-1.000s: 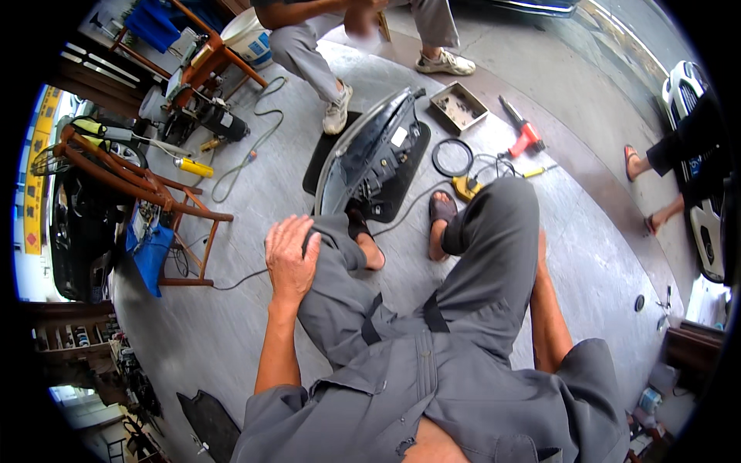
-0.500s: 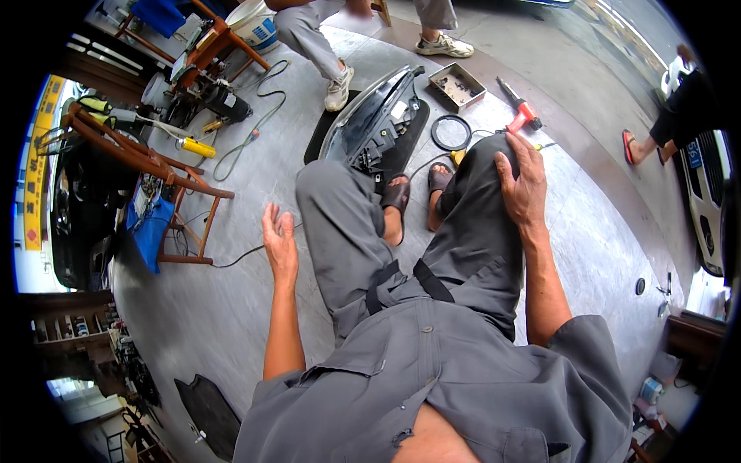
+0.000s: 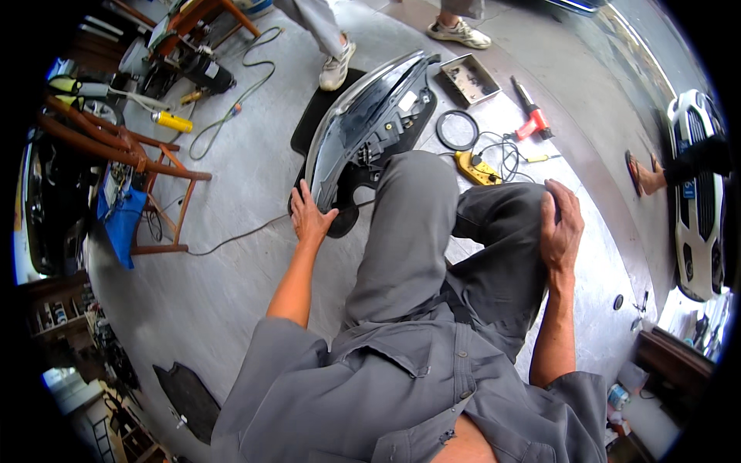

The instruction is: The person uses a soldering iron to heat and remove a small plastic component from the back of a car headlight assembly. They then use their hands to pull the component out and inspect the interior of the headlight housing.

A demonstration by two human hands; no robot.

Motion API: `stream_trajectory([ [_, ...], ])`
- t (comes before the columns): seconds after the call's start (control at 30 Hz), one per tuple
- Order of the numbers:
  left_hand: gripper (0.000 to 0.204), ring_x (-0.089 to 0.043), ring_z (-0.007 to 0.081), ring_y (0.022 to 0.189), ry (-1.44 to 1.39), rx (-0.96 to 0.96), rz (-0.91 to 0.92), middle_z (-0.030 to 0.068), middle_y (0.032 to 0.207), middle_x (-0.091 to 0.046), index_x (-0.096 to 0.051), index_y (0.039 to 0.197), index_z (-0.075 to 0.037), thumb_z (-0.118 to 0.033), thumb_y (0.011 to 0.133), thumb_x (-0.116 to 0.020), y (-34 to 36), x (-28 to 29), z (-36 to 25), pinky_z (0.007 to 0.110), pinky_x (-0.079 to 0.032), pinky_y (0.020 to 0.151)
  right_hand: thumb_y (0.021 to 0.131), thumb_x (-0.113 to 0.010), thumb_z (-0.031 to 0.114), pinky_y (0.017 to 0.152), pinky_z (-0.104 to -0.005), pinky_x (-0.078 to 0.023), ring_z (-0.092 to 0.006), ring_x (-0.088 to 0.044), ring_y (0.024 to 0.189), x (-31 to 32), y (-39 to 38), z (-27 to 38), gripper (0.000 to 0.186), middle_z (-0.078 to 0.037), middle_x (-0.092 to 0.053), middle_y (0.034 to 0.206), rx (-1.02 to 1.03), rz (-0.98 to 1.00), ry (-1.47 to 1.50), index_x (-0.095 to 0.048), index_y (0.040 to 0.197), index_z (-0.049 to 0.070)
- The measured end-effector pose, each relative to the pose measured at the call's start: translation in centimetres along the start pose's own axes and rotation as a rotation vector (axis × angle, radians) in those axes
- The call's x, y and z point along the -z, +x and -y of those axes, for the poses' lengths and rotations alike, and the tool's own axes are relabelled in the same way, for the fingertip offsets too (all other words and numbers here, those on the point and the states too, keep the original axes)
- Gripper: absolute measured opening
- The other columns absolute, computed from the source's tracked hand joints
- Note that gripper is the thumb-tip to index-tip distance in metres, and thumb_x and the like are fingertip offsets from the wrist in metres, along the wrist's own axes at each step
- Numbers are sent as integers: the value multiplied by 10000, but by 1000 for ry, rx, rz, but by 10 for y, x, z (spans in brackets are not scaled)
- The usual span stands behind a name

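Note:
A large car headlight (image 3: 363,127) with a clear lens and dark housing lies on a black mat (image 3: 310,127) in front of me. My left hand (image 3: 310,220) is at the near end of the headlight, fingers spread; it seems to touch the mat or the lamp's tip, though I cannot tell which. Nothing is gripped in it. On my right knee rests my right hand (image 3: 562,228), its fingers stretched out over the grey trouser cloth, holding nothing.
Beyond the headlight are a parts tray (image 3: 469,79), a black ring (image 3: 457,130), a red heat gun (image 3: 534,123) and a yellow power strip (image 3: 477,167) with cables. A wooden chair (image 3: 166,174) stands left. Another person's shoes (image 3: 337,68) are beside the mat; someone walks at far right.
My left hand has moved forward and right, from above the floor to the headlight's near end. My body has turned and my knees have shifted; the right hand stays on the knee.

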State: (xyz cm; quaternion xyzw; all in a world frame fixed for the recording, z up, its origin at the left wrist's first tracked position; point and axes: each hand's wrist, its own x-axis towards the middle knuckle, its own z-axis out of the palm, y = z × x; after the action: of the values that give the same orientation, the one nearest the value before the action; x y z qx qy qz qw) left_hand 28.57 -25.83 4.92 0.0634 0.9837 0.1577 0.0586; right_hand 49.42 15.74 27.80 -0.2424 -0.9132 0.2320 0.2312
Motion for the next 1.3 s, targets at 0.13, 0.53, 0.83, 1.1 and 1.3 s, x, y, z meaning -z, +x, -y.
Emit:
stream_trajectory([
  [0.13,1275,-367,461,1416,-44,69,16,292,1567,-303,-58,1618,-149,-291,682,-913,13,-22,4,508,-353,1154,943,-671,221,900,-406,-496,-339,-658,985,-8,42,22,265,-171,-727,1035,-33,243,-157,-714,1093,7],
  [0.53,1296,-453,428,1356,-10,31,-13,251,1482,-419,-69,1617,-182,-191,645,-926,38,-30,-1,504,-461,1069,990,-644,246,769,-353,-616,-253,-713,932,-298,132,-27,414,-160,-696,1117,-866,469,1111,-584,1285,-39],
  [0.83,1216,-437,412,1387,-135,75,156,236,1530,-381,-84,1614,-108,-104,690,-875,50,21,-51,476,-429,1083,1024,-573,254,861,-410,-599,-258,-667,1016,-419,163,-75,354,-184,-662,1181,-1093,280,1265,-585,1259,-11],
  [1.1,1209,-367,414,1438,-209,81,152,255,1548,-351,-111,1603,-48,-132,681,-889,50,8,-77,468,-356,1150,961,-711,198,727,-269,-591,-155,-680,823,-465,187,-91,236,-52,-681,939,-988,158,1286,-663,1079,0],
  [1.3,1201,-344,415,1451,-175,36,166,262,1550,-345,-123,1599,-35,-151,683,-891,51,8,-71,469,-332,1166,953,-715,173,627,-239,-559,-109,-659,693,-467,181,-90,225,-43,-699,823,-863,164,1199,-706,1016,-43],
])
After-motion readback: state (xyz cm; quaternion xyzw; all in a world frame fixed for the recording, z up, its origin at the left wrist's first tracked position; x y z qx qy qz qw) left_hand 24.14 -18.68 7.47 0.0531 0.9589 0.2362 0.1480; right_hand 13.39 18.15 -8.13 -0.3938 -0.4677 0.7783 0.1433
